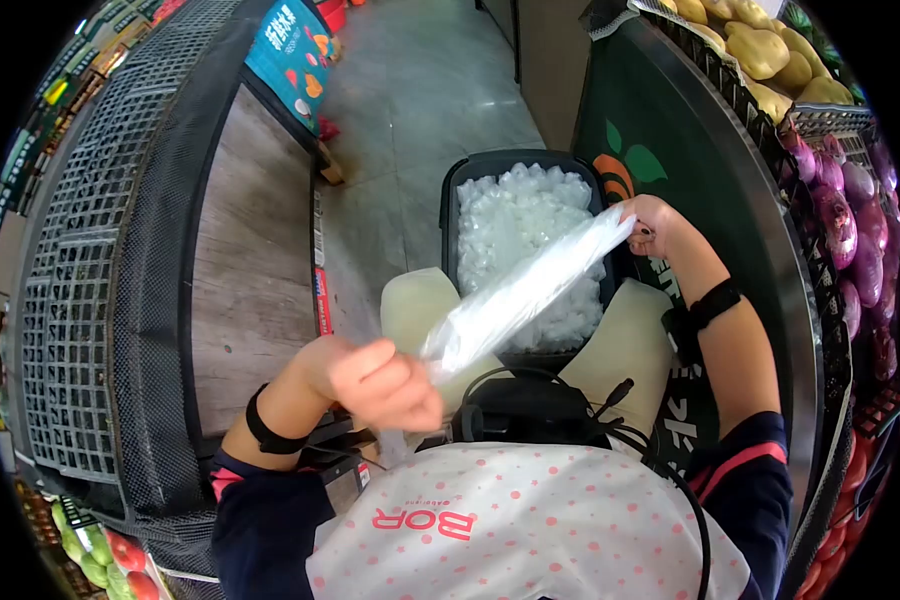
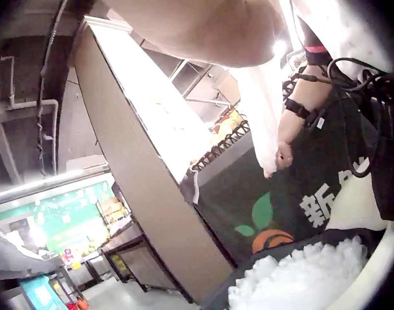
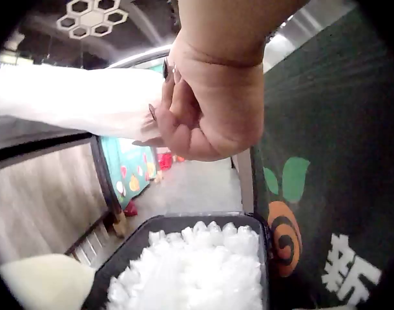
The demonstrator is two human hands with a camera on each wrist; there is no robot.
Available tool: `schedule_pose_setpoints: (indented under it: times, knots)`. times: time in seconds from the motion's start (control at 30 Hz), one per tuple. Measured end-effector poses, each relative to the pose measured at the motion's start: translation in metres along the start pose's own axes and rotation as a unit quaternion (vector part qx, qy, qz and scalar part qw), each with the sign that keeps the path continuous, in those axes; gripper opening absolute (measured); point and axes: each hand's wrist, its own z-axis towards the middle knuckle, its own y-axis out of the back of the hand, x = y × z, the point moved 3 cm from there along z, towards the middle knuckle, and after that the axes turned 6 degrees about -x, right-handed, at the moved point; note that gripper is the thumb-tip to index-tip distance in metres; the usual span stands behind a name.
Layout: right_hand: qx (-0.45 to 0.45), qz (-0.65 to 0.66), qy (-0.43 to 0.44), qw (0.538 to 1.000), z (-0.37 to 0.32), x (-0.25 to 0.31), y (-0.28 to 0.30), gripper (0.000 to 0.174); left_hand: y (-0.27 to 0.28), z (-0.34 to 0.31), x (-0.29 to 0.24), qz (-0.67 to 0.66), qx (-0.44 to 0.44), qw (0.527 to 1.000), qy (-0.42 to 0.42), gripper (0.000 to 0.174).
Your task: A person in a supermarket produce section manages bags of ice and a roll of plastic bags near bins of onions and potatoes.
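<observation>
A translucent white plastic bag (image 1: 530,285) is stretched taut into a long strip between both hands. My left hand (image 1: 385,385) grips its lower end with curled fingers, close in front of the apron. At the upper end, my right hand (image 1: 650,222) pinches the plastic; the right wrist view shows the bent fingers (image 3: 177,132) on the gathered film. Below the strip stands a black bin (image 1: 451,215), filled with many small white folded plastic bundles (image 1: 515,210). The strip crosses over the bin and hides part of these bundles in the head view.
The bin stands on the floor between the person's knees (image 1: 410,310). A wood-panelled stand (image 1: 245,280) rises on the left, a dark green panel (image 1: 660,120) on the right. Above that panel sit potatoes (image 1: 760,50) and purple onions (image 1: 838,225). Black cables (image 1: 635,430) hang at the waist.
</observation>
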Motion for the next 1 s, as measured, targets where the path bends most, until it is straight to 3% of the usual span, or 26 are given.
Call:
schedule_pose_setpoints:
  times: [0.03, 0.07, 0.1, 0.13, 0.17, 0.2, 0.23, 0.27, 0.3, 0.33, 0.37, 0.4, 0.43, 0.47, 0.5, 0.53, 0.57, 0.6, 0.63, 0.67, 0.7, 0.77, 0.8, 0.87, 0.93, 1.0]
  knots:
    - [0.002, -0.001, 0.002, 1.000, -0.004, 0.000, -0.007, 0.015, -0.005, -0.006, 0.002, 0.002, 0.002, 1.000, 0.000, 0.015]
    - [0.043, 0.174, 0.125, 0.976, -0.013, 0.005, -0.018, 0.024, -0.017, -0.019, 0.016, -0.004, -0.001, 0.990, 0.142, 0.014]
    - [0.085, 0.340, 0.244, 0.904, -0.022, 0.012, -0.023, 0.034, -0.027, -0.034, 0.028, -0.008, -0.004, 0.960, 0.281, 0.013]
    - [0.215, 0.388, 0.313, 0.840, -0.032, 0.016, -0.031, 0.049, -0.041, -0.053, 0.041, -0.130, -0.020, 0.832, 0.539, 0.011]
    - [0.239, 0.439, 0.319, 0.805, -0.041, 0.009, -0.039, 0.052, -0.060, -0.072, 0.044, -0.241, -0.038, 0.622, 0.744, 0.009]
    - [0.299, 0.414, 0.353, 0.784, -0.044, 0.004, -0.048, 0.059, -0.072, -0.075, 0.045, -0.238, -0.041, 0.624, 0.743, 0.009]
    - [0.357, 0.387, 0.385, 0.758, -0.048, 0.000, -0.056, 0.068, -0.087, -0.082, 0.044, -0.338, -0.173, 0.470, 0.797, 0.008]
    - [0.330, 0.415, 0.357, 0.769, -0.048, -0.006, -0.068, 0.075, -0.104, -0.087, 0.039, -0.422, -0.293, 0.292, 0.806, 0.009]
    - [0.300, 0.442, 0.328, 0.779, -0.050, -0.009, -0.082, 0.082, -0.119, -0.085, 0.033, -0.459, -0.297, 0.251, 0.798, 0.012]
    - [0.252, 0.348, 0.353, 0.831, -0.045, -0.014, -0.090, 0.093, -0.132, -0.072, 0.027, -0.404, -0.256, 0.306, 0.823, 0.013]
    - [0.257, 0.316, 0.348, 0.845, -0.042, -0.015, -0.100, 0.091, -0.144, -0.065, 0.018, -0.446, -0.201, 0.356, 0.797, 0.015]
    - [0.274, 0.316, 0.343, 0.841, -0.041, -0.015, -0.109, 0.088, -0.161, -0.057, 0.005, -0.454, -0.150, 0.357, 0.803, 0.016]
    - [0.292, 0.316, 0.338, 0.837, -0.041, -0.013, -0.116, 0.086, -0.168, -0.044, -0.006, -0.438, -0.094, 0.394, 0.803, 0.017]
    - [0.254, 0.331, 0.319, 0.851, -0.036, -0.009, -0.117, 0.081, -0.174, -0.034, -0.015, -0.409, -0.032, 0.469, 0.783, 0.016]
    - [0.216, 0.347, 0.299, 0.862, -0.031, -0.005, -0.117, 0.076, -0.179, -0.025, -0.027, -0.423, -0.031, 0.470, 0.774, 0.017]
    - [0.162, 0.381, 0.258, 0.873, -0.040, 0.001, -0.114, 0.057, -0.177, -0.017, -0.035, -0.438, -0.016, 0.469, 0.767, 0.019]
    - [0.136, 0.394, 0.274, 0.867, -0.042, 0.008, -0.110, 0.049, -0.174, -0.011, -0.041, -0.453, 0.000, 0.466, 0.760, 0.020]
    - [0.162, 0.385, 0.305, 0.856, -0.039, 0.015, -0.100, 0.054, -0.170, -0.014, -0.047, -0.454, 0.000, 0.467, 0.759, 0.020]
    - [0.188, 0.375, 0.334, 0.844, -0.041, 0.022, -0.093, 0.060, -0.168, -0.023, -0.055, -0.503, 0.026, 0.417, 0.757, 0.023]
    - [0.160, 0.375, 0.332, 0.850, -0.045, 0.027, -0.084, 0.049, -0.166, -0.033, -0.063, -0.548, 0.053, 0.366, 0.751, 0.026]
    - [0.126, 0.384, 0.343, 0.848, -0.046, 0.033, -0.076, 0.036, -0.165, -0.048, -0.071, -0.549, 0.055, 0.366, 0.750, 0.026]
    - [0.137, 0.423, 0.358, 0.821, -0.040, 0.040, -0.057, 0.021, -0.167, -0.076, -0.087, -0.618, 0.083, 0.303, 0.721, 0.039]
    - [0.115, 0.448, 0.354, 0.813, -0.043, 0.043, -0.056, 0.015, -0.161, -0.084, -0.083, -0.619, 0.083, 0.302, 0.720, 0.039]
    - [0.066, 0.402, 0.380, 0.830, -0.042, 0.042, -0.062, 0.014, -0.153, -0.085, -0.068, -0.606, 0.126, 0.539, 0.572, 0.052]
    - [-0.014, 0.334, 0.395, 0.856, -0.043, 0.038, -0.085, 0.015, -0.147, -0.068, -0.031, -0.483, 0.010, 0.602, 0.636, 0.060]
    - [0.046, 0.334, 0.388, 0.858, -0.039, 0.028, -0.121, 0.019, -0.153, -0.031, -0.009, -0.422, -0.060, 0.630, 0.649, 0.058]
